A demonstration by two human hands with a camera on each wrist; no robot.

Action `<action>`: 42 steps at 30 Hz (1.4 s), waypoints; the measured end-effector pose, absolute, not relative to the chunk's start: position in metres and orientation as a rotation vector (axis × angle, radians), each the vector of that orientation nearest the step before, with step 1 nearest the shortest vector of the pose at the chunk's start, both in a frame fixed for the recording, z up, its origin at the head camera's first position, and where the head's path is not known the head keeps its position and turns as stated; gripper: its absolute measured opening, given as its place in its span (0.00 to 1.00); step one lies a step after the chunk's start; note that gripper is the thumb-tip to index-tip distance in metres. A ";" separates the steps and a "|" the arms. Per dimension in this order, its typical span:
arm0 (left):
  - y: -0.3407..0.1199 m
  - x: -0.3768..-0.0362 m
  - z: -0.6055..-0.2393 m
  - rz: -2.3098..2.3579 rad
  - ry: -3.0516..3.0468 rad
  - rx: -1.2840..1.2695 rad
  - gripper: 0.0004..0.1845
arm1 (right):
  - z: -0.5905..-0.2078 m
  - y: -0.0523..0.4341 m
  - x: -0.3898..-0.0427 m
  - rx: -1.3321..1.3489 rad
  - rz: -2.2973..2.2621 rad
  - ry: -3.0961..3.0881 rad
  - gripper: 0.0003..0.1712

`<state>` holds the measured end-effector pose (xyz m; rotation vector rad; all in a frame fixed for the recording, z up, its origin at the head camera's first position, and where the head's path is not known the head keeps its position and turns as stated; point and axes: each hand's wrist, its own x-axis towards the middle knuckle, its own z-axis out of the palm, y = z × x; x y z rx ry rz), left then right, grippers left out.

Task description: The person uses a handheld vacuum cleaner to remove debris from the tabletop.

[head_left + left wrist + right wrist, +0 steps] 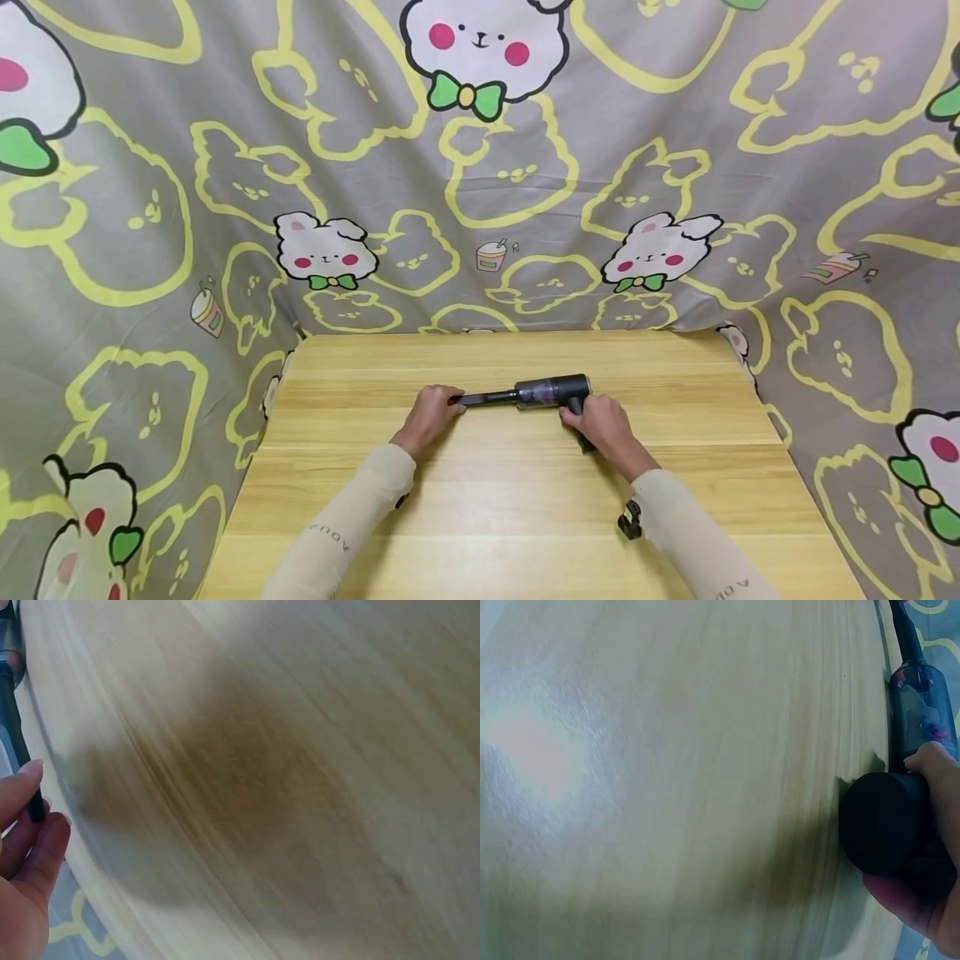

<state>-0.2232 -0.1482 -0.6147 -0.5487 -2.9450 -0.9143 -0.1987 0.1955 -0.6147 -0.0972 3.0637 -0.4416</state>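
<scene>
A black handheld vacuum cleaner with a see-through dust cup lies across the far half of the table, its long narrow nozzle pointing left. My right hand grips its handle, which slants down toward me. At the other end, my left hand pinches the nozzle tip between thumb and fingers, as the left wrist view also shows at its left edge. Something pink and dark shows inside the cup, too blurred to name. The right hand partly hides the handle.
The light wooden table carries the hands' shadows. A grey curtain printed with cartoon bears and rabbits hangs behind it and along both sides. A small black device is strapped at the right wrist.
</scene>
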 end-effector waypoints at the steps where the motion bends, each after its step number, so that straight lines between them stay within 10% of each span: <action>1: -0.148 -0.223 -0.615 -0.918 -2.940 -0.558 0.15 | -0.615 0.196 -0.199 -0.100 -0.434 3.066 0.37; 42: -0.184 -0.216 -0.621 -1.048 -2.894 -0.420 0.20 | -0.606 0.233 -0.184 -0.110 -0.772 2.978 0.32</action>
